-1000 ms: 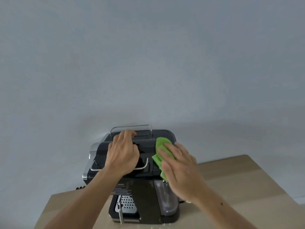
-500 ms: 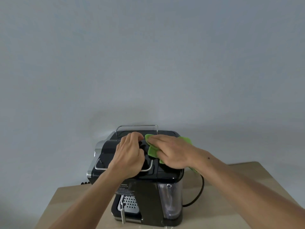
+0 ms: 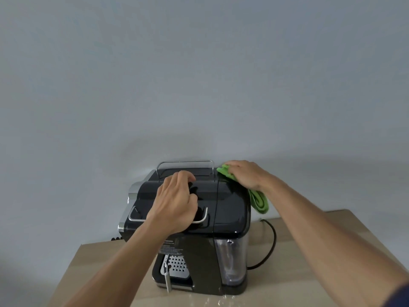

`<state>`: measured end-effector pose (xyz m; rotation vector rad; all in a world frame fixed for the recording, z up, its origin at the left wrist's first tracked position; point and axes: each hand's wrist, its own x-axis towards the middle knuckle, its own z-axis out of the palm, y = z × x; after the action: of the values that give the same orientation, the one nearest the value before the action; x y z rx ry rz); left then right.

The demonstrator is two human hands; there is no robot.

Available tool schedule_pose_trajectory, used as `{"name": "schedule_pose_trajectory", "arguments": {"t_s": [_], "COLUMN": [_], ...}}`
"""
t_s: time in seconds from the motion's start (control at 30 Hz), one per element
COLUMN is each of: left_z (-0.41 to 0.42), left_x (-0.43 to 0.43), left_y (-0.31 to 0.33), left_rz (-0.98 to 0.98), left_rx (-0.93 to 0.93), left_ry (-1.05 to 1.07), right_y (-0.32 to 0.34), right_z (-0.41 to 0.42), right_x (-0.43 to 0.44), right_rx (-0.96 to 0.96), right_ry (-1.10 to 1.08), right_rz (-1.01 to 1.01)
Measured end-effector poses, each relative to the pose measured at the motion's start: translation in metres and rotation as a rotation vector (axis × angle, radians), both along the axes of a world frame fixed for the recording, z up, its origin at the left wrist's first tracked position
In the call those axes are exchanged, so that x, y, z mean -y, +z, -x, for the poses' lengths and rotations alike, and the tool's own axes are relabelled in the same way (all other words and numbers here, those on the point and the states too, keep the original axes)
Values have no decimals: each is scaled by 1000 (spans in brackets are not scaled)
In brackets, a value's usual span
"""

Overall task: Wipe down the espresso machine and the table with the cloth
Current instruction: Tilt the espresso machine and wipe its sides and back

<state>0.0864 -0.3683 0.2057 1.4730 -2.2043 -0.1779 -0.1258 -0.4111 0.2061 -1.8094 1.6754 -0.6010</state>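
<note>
Fingers [image 3: 231, 167] of the right hand [image 3: 245, 175] curl round the green cloth [image 3: 259, 201] at the espresso machine [image 3: 230, 209]'s back right top corner, 1 end hanging down. The left hand [image 3: 174, 203] grips its black top, fingers bent. It sits on the tan surface [image 3: 283, 284], black cord [image 3: 275, 238] looping right.

My left hand [image 3: 174, 202] and my right hand [image 3: 245, 173] are both bare. So are my forearms [image 3: 124, 260]. The left one is uncovered from the wrist down to the bottom edge of the view. Both arms are slim and long, widening gently toward the elbows. Knuckles and faint tendon lines show on the back of my left hand. Of my clothing I see just a sliver of dark blue sleeve [image 3: 400, 294] in the bottom right corner, where my right arm ends. Too little of the sleeve shows to tell its fabric or cut.
</note>
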Motion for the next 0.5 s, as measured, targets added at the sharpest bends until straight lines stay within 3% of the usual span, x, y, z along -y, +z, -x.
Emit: {"name": "schedule_pose_trajectory", "arguments": {"t_s": [0.17, 0.4, 0.5], "left_z": [1, 1, 1], "left_x": [0, -2, -3], "left_y": [0, 1, 3], "left_rz": [16, -3, -14], "left_rx": [-26, -31, -22], "left_ry": [11, 9, 11], "right_y": [-7, -35, -55], "right_z": [-8, -52, -55], "right_x": [-38, -114, -126], "right_rx": [121, -342, -353], "right_ry": [-60, -68, -32], "right_rz": [147, 495, 695]}}
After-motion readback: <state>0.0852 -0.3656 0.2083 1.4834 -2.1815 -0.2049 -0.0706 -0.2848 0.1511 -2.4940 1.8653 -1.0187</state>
